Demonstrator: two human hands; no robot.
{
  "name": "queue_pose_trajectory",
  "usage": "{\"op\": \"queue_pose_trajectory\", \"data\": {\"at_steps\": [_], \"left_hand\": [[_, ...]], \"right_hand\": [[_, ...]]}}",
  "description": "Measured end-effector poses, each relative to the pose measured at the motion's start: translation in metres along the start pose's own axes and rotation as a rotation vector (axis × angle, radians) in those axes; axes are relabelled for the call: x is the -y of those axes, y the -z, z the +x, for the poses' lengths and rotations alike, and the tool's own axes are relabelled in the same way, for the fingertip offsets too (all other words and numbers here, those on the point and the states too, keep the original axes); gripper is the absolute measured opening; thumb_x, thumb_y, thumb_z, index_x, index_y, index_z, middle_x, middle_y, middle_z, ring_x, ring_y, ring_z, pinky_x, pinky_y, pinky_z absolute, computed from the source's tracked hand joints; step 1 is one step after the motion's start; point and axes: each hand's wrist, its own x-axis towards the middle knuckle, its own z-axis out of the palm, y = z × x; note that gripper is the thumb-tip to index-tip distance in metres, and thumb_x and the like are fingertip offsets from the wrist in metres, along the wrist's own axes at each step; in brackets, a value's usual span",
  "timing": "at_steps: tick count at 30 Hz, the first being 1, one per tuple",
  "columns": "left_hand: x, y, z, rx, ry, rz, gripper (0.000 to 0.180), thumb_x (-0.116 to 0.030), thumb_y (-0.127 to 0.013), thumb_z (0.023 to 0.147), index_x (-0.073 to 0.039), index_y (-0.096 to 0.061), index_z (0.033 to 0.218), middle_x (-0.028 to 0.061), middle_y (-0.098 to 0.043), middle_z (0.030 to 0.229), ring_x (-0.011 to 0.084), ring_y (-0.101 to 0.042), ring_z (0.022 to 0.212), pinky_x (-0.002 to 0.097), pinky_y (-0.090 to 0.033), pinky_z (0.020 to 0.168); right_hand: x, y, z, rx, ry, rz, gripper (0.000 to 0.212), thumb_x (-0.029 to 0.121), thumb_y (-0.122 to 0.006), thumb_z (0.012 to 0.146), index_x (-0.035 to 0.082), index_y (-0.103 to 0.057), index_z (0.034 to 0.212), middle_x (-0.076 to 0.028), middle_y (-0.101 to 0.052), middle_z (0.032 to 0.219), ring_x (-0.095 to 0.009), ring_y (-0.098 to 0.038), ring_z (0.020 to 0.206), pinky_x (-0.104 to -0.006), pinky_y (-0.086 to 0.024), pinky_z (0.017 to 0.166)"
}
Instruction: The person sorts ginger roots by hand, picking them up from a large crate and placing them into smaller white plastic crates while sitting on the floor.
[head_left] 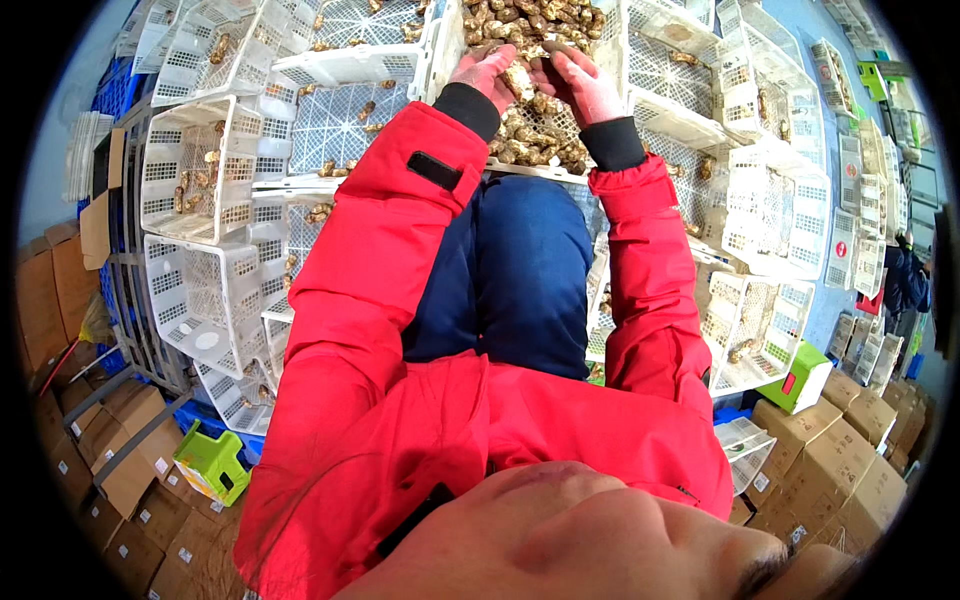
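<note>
You're bending both bare hands over a white crate (445, 52) at the top centre of the frame, where a thick pile of brown-and-cream mushroom-like pieces (535, 20) is filling its upper end and a smaller heap is lying toward its lower edge. One large pale piece (519, 82) is sitting between your hands, above that load. Your left hand (484, 76) is curling its fingers close against the pale piece, though I cannot tell whether they are gripping it. Your right hand (584, 84) is curving in from the other side, its fingertips falling into shadow, so I cannot tell whether it is pinching anything. Just left of your crate, a mesh-floored crate (325, 118) is holding only a few scattered pieces. At the upper left, a far-left crate (160, 140) is keeping several pieces on its floor. Toward the upper right, another white crate (655, 78) is carrying a few small ones. At the lower right, a green box (803, 378) is standing beside the crates, and cardboard boxes (815, 490) are stacking up below it.
</note>
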Motion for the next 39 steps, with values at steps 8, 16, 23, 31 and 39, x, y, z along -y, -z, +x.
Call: {"op": "queue_pose_trajectory", "data": {"at_steps": [8, 16, 23, 31, 39], "left_hand": [[0.001, -0.007, -0.010, -0.350, -0.153, 0.307, 0.044, -0.003, -0.064, 0.069, 0.001, -0.038, 0.105, 0.0088, -0.052, 0.092, 0.0181, -0.053, 0.079, 0.0334, -0.044, 0.067], [-0.006, -0.034, -0.016, -0.438, -0.260, 0.757, 0.052, -0.010, -0.072, 0.062, 0.006, -0.039, 0.099, 0.0137, -0.051, 0.088, 0.0153, -0.054, 0.069, 0.0249, -0.045, 0.058], [-0.011, -0.019, -0.011, -0.109, -0.111, 0.595, 0.045, -0.023, -0.061, 0.073, 0.003, -0.045, 0.106, 0.0089, -0.056, 0.089, 0.0121, -0.053, 0.070, 0.0223, -0.044, 0.056], [-0.005, -0.005, -0.002, -0.009, -0.150, 0.735, 0.042, -0.017, -0.065, 0.069, 0.003, -0.050, 0.102, 0.0089, -0.057, 0.091, 0.0140, -0.055, 0.078, 0.0253, -0.045, 0.067], [0.001, -0.002, 0.000, -0.054, -0.254, 1.069, 0.041, -0.018, -0.063, 0.073, 0.002, -0.049, 0.106, 0.0086, -0.053, 0.100, 0.0128, -0.050, 0.090, 0.0236, -0.041, 0.074]], "right_hand": [[0.000, -0.006, -0.010, 0.107, -0.030, -0.226, 0.042, 0.021, -0.050, 0.083, -0.001, -0.039, 0.117, -0.006, -0.052, 0.096, -0.011, -0.052, 0.077, -0.0224, -0.043, 0.068], [0.010, -0.039, -0.018, 0.153, 0.134, -0.708, 0.034, 0.012, -0.056, 0.077, -0.003, -0.044, 0.105, -0.006, -0.055, 0.084, -0.011, -0.054, 0.072, -0.0225, -0.044, 0.061], [-0.008, 0.001, -0.009, 0.137, -0.247, 0.313, 0.025, 0.011, -0.044, 0.083, -0.006, -0.043, 0.101, -0.016, -0.055, 0.094, -0.026, -0.057, 0.083, -0.0298, -0.048, 0.070], [0.005, -0.001, -0.024, 0.302, -0.403, 0.524, 0.034, 0.019, -0.040, 0.087, -0.004, -0.039, 0.112, -0.021, -0.051, 0.104, -0.025, -0.055, 0.090, -0.0295, -0.048, 0.073], [0.002, 0.000, -0.027, 0.174, -0.407, 0.369, 0.032, 0.020, -0.032, 0.088, -0.001, -0.039, 0.111, -0.023, -0.053, 0.097, -0.020, -0.056, 0.062, -0.0256, -0.046, 0.054]]}}
